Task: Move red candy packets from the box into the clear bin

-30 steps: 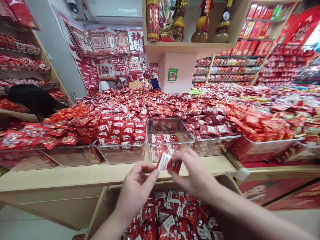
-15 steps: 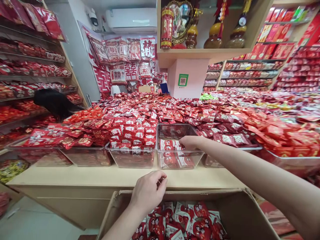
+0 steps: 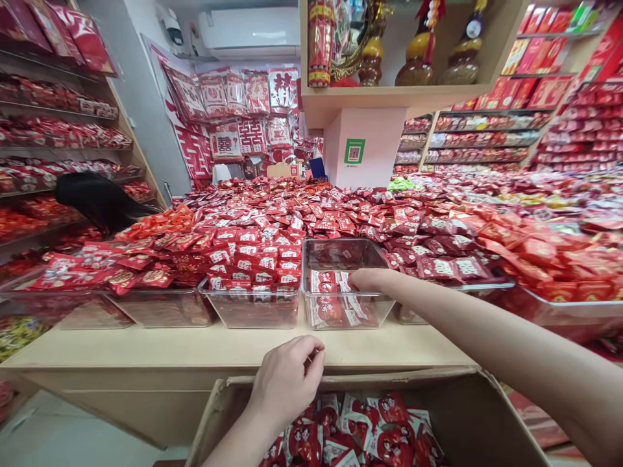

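Note:
My right hand (image 3: 370,280) reaches into a clear plastic bin (image 3: 348,318), its bent fingers closed at the edge of a red-and-white packet (image 3: 343,281); the fingertips are partly hidden. Other packets (image 3: 325,311) of the same sort lie in rows at the bottom of this bin. Over the near counter edge, my left hand (image 3: 292,375) is loosely curled, thumb against the fingers, with nothing visible in it. Below it is an open cardboard box (image 3: 474,402) with a jumble of red-and-white packets (image 3: 394,428) printed with cartoon figures.
Full bins flank this one, including a clear bin (image 3: 253,311) at left with red packets (image 3: 253,259). Heaps of packets cover the counter (image 3: 195,347) behind. A shelf box (image 3: 403,97) overhangs a white pillar (image 3: 374,168). A person's dark hair (image 3: 100,201) shows at left.
The view has shifted slightly. Both hands stay almost in place, the right one still in the clear bin and the left one still curled above the box edge.

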Demonstrator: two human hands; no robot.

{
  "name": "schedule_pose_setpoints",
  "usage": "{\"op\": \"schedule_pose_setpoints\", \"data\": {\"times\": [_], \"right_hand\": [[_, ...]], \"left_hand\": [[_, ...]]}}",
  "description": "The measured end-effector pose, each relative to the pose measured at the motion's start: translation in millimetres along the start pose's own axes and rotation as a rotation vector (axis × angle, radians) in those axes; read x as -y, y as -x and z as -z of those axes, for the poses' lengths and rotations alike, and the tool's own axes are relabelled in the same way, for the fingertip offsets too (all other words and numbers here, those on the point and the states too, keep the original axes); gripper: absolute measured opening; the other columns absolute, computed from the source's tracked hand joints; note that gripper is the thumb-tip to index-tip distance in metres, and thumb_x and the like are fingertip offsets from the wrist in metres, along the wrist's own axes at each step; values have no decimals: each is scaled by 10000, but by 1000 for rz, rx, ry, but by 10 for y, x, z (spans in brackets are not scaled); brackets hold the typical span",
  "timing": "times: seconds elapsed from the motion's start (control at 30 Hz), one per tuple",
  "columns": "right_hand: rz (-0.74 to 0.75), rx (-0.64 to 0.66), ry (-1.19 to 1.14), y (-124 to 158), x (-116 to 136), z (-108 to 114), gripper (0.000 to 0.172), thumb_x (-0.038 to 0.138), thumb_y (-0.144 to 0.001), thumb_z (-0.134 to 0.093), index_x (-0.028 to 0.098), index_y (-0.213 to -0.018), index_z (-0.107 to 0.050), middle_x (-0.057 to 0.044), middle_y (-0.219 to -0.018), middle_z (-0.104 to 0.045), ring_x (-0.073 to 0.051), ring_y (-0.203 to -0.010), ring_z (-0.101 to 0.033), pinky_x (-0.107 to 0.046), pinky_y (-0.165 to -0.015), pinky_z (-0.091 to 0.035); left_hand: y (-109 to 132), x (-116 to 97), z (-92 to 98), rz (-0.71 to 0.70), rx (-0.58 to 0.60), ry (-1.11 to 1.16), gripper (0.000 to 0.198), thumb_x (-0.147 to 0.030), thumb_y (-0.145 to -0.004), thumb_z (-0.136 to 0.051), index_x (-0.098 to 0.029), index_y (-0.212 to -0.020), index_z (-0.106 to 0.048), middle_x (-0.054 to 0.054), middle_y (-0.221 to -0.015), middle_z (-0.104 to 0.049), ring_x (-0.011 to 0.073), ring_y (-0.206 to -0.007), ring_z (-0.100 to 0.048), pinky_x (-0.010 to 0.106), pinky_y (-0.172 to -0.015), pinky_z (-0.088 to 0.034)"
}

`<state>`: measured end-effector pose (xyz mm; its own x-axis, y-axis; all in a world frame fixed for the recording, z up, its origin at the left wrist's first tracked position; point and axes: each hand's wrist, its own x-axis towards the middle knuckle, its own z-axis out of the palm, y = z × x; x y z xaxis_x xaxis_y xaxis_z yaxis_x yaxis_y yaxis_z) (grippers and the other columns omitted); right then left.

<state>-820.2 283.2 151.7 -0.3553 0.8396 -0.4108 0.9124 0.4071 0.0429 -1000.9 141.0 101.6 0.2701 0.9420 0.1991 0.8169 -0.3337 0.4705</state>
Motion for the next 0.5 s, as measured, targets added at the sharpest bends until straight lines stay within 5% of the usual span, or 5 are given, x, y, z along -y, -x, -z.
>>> {"op": "schedule_pose_setpoints", "data": {"times": [0.3,0.5], "right_hand": [[-13,-12,-81,-111,-115,-109,273,68,-554,-579,110,-820,-625,-147,-915,-638,-271,-824,-580,-333,-672,-433],[-27,-19,-225,-200,-161,-194,114,204,-645,-559,133,-701,-628,-116,-842,-653,-235,-735,-587,-317,-605,-437]], "left_hand": [[13,-7,-13,-4,-4,-21,207,-279,-803,-350,-272,-826,-555,-36,-786,-651,129,-687,-571,225,-607,-371],[11,-15,-27,-4,-3,-20,210,-275,-799,-353,-270,-831,-561,-32,-803,-657,132,-703,-574,230,-618,-367]]}}
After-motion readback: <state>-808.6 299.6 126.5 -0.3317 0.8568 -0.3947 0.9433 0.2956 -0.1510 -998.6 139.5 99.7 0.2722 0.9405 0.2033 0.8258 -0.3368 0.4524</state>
